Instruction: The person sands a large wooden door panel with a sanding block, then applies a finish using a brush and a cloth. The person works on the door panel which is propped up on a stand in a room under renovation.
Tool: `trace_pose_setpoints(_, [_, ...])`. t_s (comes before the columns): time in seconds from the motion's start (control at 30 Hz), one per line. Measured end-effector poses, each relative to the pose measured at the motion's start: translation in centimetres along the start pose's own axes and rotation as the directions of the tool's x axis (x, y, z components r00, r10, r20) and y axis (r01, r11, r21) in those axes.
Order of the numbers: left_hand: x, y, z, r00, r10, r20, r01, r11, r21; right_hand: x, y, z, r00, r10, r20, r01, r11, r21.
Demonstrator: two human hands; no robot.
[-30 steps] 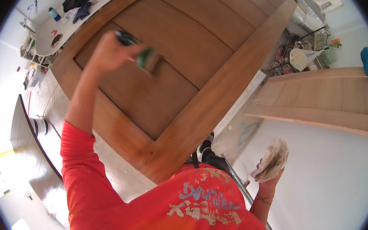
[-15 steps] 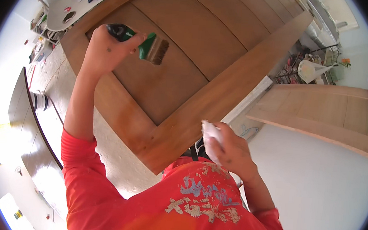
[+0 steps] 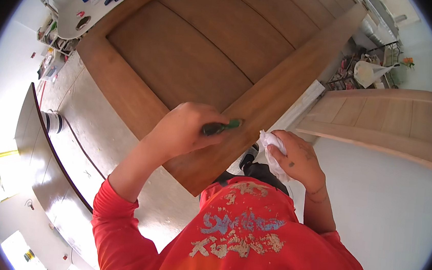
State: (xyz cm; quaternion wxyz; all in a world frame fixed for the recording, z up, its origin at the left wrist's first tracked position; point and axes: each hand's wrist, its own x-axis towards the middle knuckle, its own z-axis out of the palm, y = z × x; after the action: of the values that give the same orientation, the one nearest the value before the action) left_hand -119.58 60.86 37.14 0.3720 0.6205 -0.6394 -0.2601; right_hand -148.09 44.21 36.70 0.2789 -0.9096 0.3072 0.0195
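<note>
My left hand [image 3: 188,130] is closed round the handle of a green and black paintbrush [image 3: 222,127]. The brush sits low over the near right part of the frame of a brown wooden door [image 3: 274,109]; its bristles are mostly hidden, and I cannot tell whether they touch the wood. My right hand [image 3: 298,160], just off the door's right edge, grips a crumpled white cloth [image 3: 275,155]. Recessed panels with dark grooves fill the middle of the door, and its near corner points toward my red shirt.
At right lies a pale unfinished wooden panel [image 3: 376,118], with a wire rack of items [image 3: 355,70] behind it. A glossy dark-edged panel [image 3: 51,172] leans on the left near a white bucket [image 3: 52,122]. A white counter [image 3: 90,13] holds a bottle and bags.
My left hand has brought the brush from above the door's far left side down and right to the near frame. My right hand with the cloth has shifted slightly right.
</note>
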Motion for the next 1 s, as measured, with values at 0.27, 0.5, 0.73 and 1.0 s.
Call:
trace_pose_setpoints(0.27, [-9.3,7.0,-5.5,0.727,-0.651,0.217,0.565,0.747,0.350,-4.0,4.3,-1.2,0.996,0.086,0.000,-0.084,0.979,0.188])
trace_pose_setpoints(0.5, [-13.4,16.2,-1.3,0.502,-0.790,-0.351,0.842,0.539,-0.008,-3.2,10.4,0.0,0.983,0.160,0.090,-0.183,0.813,0.552])
trace_pose_setpoints(0.73, [-7.7,17.2,16.8,0.266,-0.726,-0.634,0.192,0.685,-0.703,-2.2,7.4,2.1,0.867,0.099,0.488,-0.419,-0.385,0.822])
trace_pose_setpoints(1.0, [-12.4,22.8,20.1,0.248,-0.714,-0.655,0.707,0.596,-0.381,-3.3,9.6,6.8,0.937,-0.059,0.345,-0.330,0.178,0.927])
